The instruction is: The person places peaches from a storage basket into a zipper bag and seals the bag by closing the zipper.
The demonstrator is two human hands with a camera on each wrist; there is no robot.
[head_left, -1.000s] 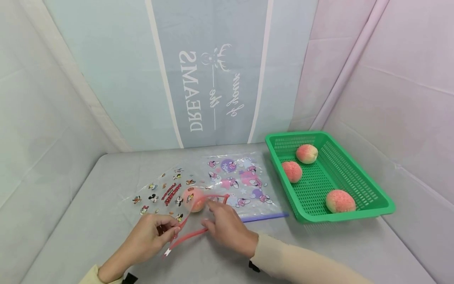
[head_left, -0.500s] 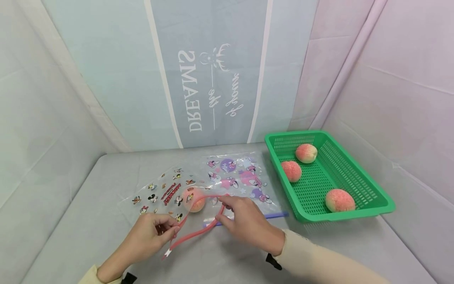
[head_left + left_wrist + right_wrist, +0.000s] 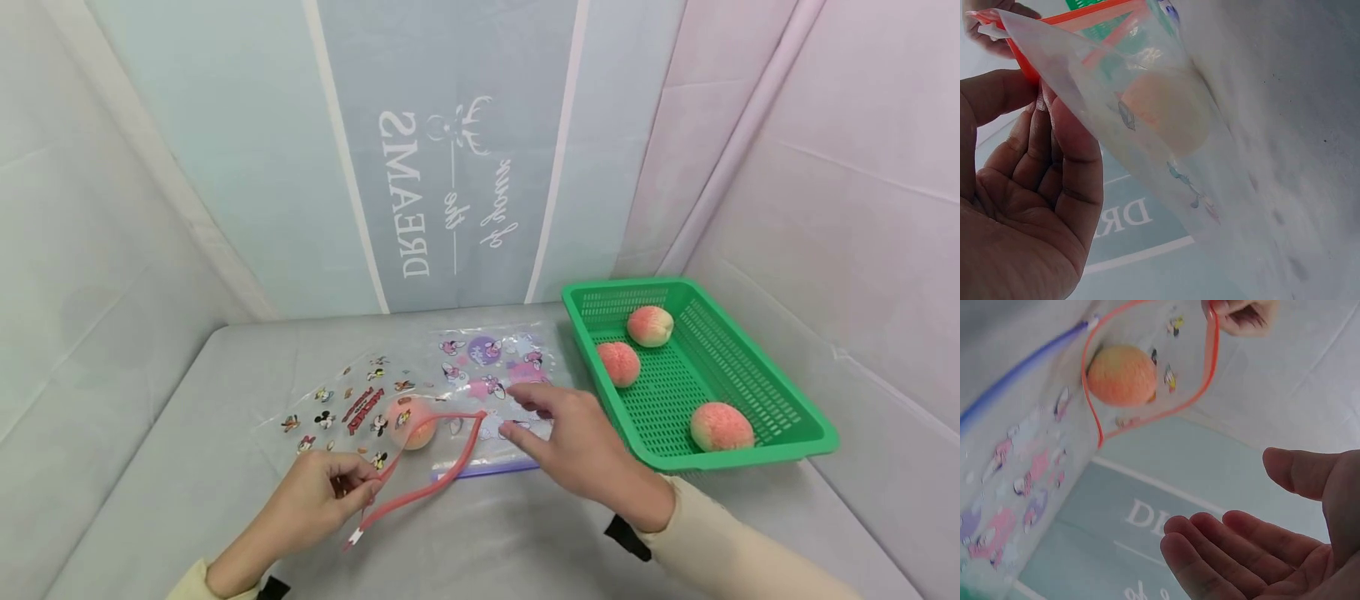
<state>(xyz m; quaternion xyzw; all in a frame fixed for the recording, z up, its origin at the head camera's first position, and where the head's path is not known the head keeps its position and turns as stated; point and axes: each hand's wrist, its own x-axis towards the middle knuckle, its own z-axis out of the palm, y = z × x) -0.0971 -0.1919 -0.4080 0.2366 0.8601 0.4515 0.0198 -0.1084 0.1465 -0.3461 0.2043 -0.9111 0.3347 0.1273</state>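
Note:
My left hand (image 3: 318,498) pinches the red zip edge of a clear cartoon-printed zip bag (image 3: 341,408), whose mouth stands wide apart. Inside that bag lies a peach (image 3: 1122,375), seen through the plastic in the head view. The white slider (image 3: 356,535) hangs at the near end of the red strip. My right hand (image 3: 581,442) is in the air over the second bag, holding nothing, its fingers apart from the thumb. That second zip bag (image 3: 517,354), with pink and purple prints and a purple zip (image 3: 491,471), lies flat beside the first.
A green basket (image 3: 735,458) stands at the right with three peaches inside: one at the back (image 3: 650,326), one at its left wall (image 3: 619,364), one near the front (image 3: 722,427). Pale cloth walls enclose the grey table (image 3: 247,367) at the back and sides.
My right hand has left the bag's opening, briefly touching the red edge, and moved right toward the basket. The left hand keeps its pinch in place. The peach stays in the bag.

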